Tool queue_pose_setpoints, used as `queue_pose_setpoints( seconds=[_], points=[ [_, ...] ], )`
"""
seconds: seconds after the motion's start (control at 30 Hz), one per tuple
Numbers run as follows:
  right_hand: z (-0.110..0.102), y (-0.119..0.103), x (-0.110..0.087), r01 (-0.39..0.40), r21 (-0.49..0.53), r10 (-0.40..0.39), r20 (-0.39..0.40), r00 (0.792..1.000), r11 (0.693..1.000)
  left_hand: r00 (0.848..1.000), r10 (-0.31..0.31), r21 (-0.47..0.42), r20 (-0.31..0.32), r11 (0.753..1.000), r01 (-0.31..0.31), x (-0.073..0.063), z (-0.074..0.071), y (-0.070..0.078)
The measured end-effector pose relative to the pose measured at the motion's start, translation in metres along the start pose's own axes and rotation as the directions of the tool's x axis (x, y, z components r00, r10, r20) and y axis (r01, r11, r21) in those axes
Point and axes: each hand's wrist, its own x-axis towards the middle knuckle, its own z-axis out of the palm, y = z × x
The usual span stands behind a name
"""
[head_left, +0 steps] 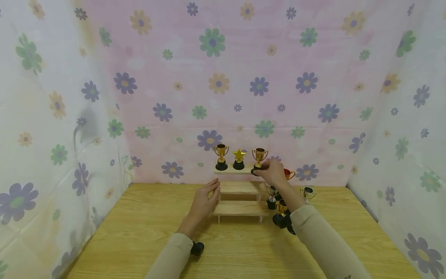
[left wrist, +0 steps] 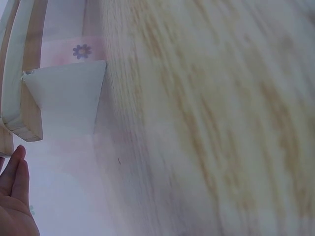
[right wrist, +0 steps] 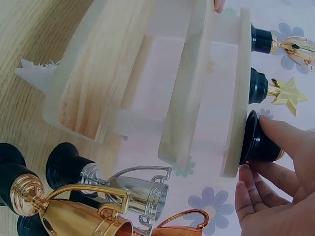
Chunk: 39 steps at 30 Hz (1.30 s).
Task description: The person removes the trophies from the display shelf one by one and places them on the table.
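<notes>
A three-tier wooden stand (head_left: 240, 209) stands on the table. Its top tier bears a gold cup trophy (head_left: 221, 155) at the left and a gold star trophy (head_left: 239, 155) in the middle. At the top tier's right end, my right hand (head_left: 273, 173) pinches the black base (right wrist: 263, 145) of another gold cup trophy (head_left: 259, 155), which is upright. In the right wrist view that base is at the tier's surface, slightly tilted. My left hand (head_left: 205, 197) is at the stand's left side, fingers extended by the middle tier; in the left wrist view its fingertips (left wrist: 19, 152) lie close to the stand.
Right of the stand are a silver trophy (head_left: 272, 193), a gold trophy (head_left: 280, 209), a red-orange cup (head_left: 287, 174) and another silver cup (head_left: 308, 193), partly behind my right arm. A black object (head_left: 197, 248) lies beside my left sleeve. Flowered cloth surrounds the wooden table (head_left: 146, 217).
</notes>
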Motion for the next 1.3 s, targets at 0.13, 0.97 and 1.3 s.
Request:
queue_pose_setpoints(
  seconds=[0.13,0.97,1.3],
  points=[
    [-0.001,0.001,-0.002,0.023,0.005,-0.023,0.003,1.000,1.000,1.000,-0.003,-0.009,0.002,1.000,0.003,0.000,0.000,0.000],
    [-0.004,-0.003,-0.028,0.028,0.003,-0.028,0.059,0.998,1.000,1.000,0.004,-0.010,0.004,1.000,-0.004,-0.001,-0.001,0.000],
    [0.003,-0.006,-0.043,0.066,0.035,-0.068,0.067,0.995,0.997,1.000,-0.004,-0.008,0.010,1.000,0.004,-0.001,0.001,0.000]
  ],
)
